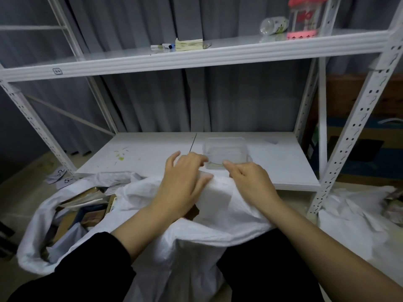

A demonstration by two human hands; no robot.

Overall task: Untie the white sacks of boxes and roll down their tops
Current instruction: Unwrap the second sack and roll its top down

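Before the lower shelf's [152, 155] front edge, both hands grasp the sack's [218, 219] bunched top: left hand [185, 182] fingers spread over it, right hand [250, 179] pinching it.

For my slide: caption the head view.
Both hands work the white woven sack's top before a white metal shelf.

A clear plastic tub [225, 152] sits near the lower shelf's [152, 153] front edge. On the upper shelf [122, 55] lie markers [163, 46], a notepad [188, 44] and a pink-lidded jar [305, 17].
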